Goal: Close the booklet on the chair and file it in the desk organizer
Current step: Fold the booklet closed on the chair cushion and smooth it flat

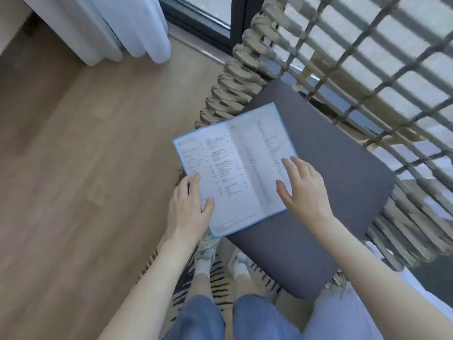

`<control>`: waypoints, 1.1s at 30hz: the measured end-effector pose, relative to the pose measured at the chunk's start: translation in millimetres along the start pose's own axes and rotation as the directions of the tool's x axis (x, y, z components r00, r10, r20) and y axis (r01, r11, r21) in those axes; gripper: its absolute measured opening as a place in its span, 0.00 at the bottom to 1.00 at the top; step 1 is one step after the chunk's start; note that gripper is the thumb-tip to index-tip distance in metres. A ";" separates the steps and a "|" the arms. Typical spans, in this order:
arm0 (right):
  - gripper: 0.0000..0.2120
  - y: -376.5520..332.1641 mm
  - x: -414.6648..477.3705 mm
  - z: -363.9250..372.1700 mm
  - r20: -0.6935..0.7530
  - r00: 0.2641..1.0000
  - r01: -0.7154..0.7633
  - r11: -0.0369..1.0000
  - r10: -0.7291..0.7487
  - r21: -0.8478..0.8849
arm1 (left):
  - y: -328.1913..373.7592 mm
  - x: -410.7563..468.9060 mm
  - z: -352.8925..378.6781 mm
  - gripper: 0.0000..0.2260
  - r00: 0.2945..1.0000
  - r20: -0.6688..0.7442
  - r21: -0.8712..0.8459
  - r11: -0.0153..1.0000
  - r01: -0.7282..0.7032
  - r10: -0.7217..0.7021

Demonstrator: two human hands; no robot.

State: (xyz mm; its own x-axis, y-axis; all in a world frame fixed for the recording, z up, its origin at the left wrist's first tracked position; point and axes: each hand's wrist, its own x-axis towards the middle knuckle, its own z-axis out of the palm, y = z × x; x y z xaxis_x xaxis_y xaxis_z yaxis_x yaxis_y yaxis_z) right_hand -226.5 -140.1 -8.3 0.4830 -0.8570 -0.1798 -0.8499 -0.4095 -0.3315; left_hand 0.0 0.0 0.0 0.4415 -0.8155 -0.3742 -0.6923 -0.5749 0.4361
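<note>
An open booklet with white printed pages and a blue cover edge lies across the front left corner of the chair's grey cushion. Its left page overhangs the cushion above the floor. My left hand grips the lower left edge of the left page, thumb on top. My right hand rests flat on the right page with its fingers spread. No desk organizer is in view.
The chair has a thick woven rope rim and a netted rope back. White curtains hang at the back left beside a dark window frame. Wooden floor stretches left, and a striped rug lies under my feet.
</note>
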 end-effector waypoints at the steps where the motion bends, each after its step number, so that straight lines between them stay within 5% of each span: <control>1: 0.22 4.1 5.1 17.0 0.026 1.000 0.000 1.000 0.000 -0.017 | -7.3 5.1 10.5 0.28 0.999 -0.003 -0.012 0.999 0.032 -0.032; 10: 0.30 39.9 35.3 75.0 0.033 0.981 -0.186 0.973 0.192 -0.140 | -35.7 27.2 68.0 0.33 0.991 -0.040 -0.119 0.985 0.125 -0.131; 24: 0.29 59.0 41.6 75.1 0.009 0.957 -0.291 0.957 0.290 0.014 | -24.6 42.8 72.5 0.35 0.990 -0.092 -0.298 0.951 0.076 -0.108; 33: 0.30 77.1 -19.6 82.1 -0.034 0.868 -0.492 0.867 0.495 0.072 | -3.5 56.2 74.5 0.34 0.999 -0.018 -0.147 0.988 -0.052 0.050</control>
State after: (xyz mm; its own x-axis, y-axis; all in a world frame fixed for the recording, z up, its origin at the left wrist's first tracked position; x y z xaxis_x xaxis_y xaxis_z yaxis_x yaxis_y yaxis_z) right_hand -284.3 -129.2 -106.4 -0.0089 -0.9573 -0.2890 -0.9600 0.0891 -0.2656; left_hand -15.3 -38.9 -83.5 0.4162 -0.8445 -0.3371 -0.6234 -0.5349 0.5703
